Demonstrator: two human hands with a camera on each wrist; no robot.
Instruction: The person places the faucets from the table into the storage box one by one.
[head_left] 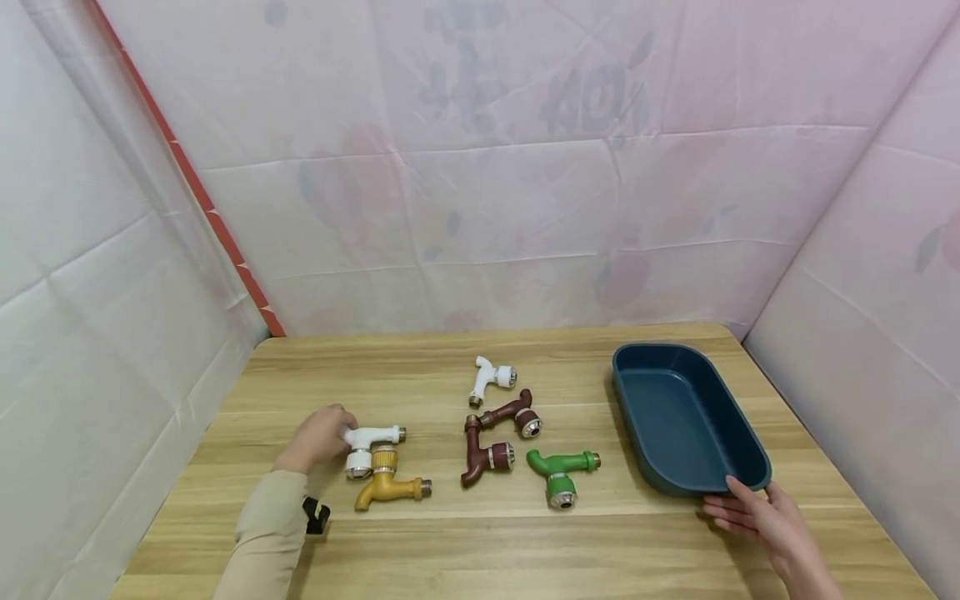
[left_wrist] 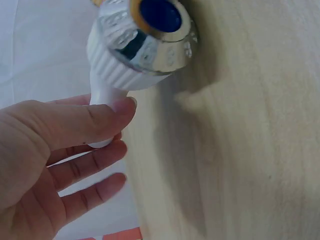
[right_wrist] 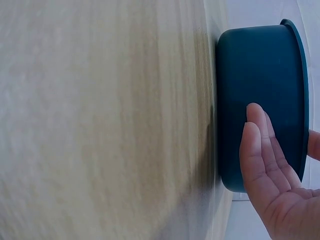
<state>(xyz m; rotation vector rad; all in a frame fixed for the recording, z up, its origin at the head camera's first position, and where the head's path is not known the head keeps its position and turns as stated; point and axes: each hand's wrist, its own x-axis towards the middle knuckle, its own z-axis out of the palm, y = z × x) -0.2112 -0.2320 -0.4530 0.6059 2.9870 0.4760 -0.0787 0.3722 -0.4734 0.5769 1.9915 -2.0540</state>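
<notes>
My left hand point(head_left: 318, 437) pinches the spout end of a white tap point(head_left: 375, 435) at the left of the table. In the left wrist view the thumb and index finger hold its white spout, and the tap's point(left_wrist: 125, 65) ribbed collar and chrome cap with a blue centre face the camera. A yellow tap point(head_left: 397, 490) lies right beside it. On the far right, my right hand point(head_left: 776, 521) holds the near corner of a dark blue basin point(head_left: 675, 425). Its thumb lies over the rim, while the fingers point(right_wrist: 255, 150) rest along the outer wall in the right wrist view.
Mid-table lie another white tap point(head_left: 487, 377), two dark red taps point(head_left: 476, 457) close together, and a green tap point(head_left: 561, 467) nearer the basin. Behind the wooden table point(head_left: 465, 558) hangs a pale printed cloth point(head_left: 510, 208), with more cloth at both sides.
</notes>
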